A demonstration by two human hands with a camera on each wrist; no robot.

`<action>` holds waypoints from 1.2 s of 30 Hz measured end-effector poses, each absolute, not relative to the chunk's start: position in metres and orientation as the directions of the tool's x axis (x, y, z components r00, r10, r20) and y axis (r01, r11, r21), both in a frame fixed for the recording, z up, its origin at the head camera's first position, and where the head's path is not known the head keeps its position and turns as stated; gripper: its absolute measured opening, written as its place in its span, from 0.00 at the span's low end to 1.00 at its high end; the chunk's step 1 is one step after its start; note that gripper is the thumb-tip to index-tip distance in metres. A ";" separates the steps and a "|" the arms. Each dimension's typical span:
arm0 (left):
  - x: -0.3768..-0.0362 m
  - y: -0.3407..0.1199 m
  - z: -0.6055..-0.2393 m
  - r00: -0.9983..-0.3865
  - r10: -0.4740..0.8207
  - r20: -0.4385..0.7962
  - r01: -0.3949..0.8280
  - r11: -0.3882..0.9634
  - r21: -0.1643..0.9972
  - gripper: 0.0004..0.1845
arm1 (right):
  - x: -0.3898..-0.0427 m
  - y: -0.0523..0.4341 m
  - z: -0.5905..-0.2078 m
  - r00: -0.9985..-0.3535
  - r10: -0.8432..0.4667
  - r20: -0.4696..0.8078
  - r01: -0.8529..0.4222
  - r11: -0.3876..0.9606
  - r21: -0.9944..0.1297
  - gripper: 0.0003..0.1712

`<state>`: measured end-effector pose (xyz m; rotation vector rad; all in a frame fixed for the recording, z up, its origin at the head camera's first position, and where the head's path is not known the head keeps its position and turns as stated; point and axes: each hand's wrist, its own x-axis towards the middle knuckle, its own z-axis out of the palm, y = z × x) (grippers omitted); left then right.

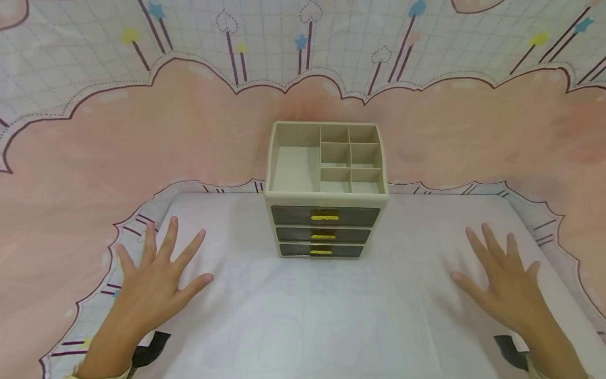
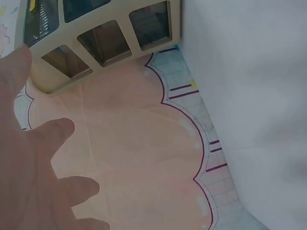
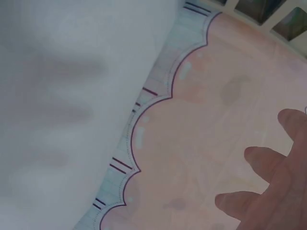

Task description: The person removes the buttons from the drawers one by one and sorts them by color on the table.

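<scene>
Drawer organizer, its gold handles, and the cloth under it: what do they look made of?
Drawer organizer: looks like molded beige plastic, matte, with thin uniform dividers; smoky translucent drawer fronts.
Gold handles: shiny, metal or metallized plastic, can't tell which.
Cloth: printed fabric, soft matte, with faint creases.

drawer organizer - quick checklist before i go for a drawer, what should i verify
1. Left hand free, fingers spread, holding nothing: ok.
2. Right hand free, fingers spread: ok.
3. Drawer organizer upright, centred between the hands: ok.
4. All three drawers look shut, gold handles such as the top handle unobstructed: ok.
5. Top compartments look empty: ok.
6. Drawer contents: cannot tell.
</scene>
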<state>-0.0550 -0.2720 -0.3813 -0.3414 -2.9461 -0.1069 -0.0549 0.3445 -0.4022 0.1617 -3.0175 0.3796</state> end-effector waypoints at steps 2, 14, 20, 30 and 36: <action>-0.055 -0.271 -0.381 -0.960 0.220 0.172 0.234 0.970 0.068 0.45 | -0.054 0.343 -0.402 -0.989 -0.099 0.110 -0.125 0.957 -0.263 0.55; -0.063 -0.246 -0.376 -0.948 0.210 0.240 0.298 0.851 0.433 0.33 | -0.062 0.309 -0.389 -0.971 -0.146 0.189 -0.211 0.895 -0.392 0.54; -0.074 -0.223 -0.375 -0.938 0.178 0.298 0.324 0.755 0.570 0.31 | -0.071 0.280 -0.384 -0.908 -0.195 0.370 -0.355 0.827 -0.436 0.50; -0.094 -0.177 -0.363 -0.910 0.127 0.395 0.397 0.539 0.743 0.28 | -0.082 0.237 -0.369 -0.880 -0.212 0.426 -0.443 0.693 -0.569 0.37; -0.102 -0.156 -0.356 -0.918 0.136 0.373 0.394 0.427 0.814 0.29 | -0.087 0.212 -0.367 -0.866 -0.266 0.423 -0.494 0.592 -0.637 0.33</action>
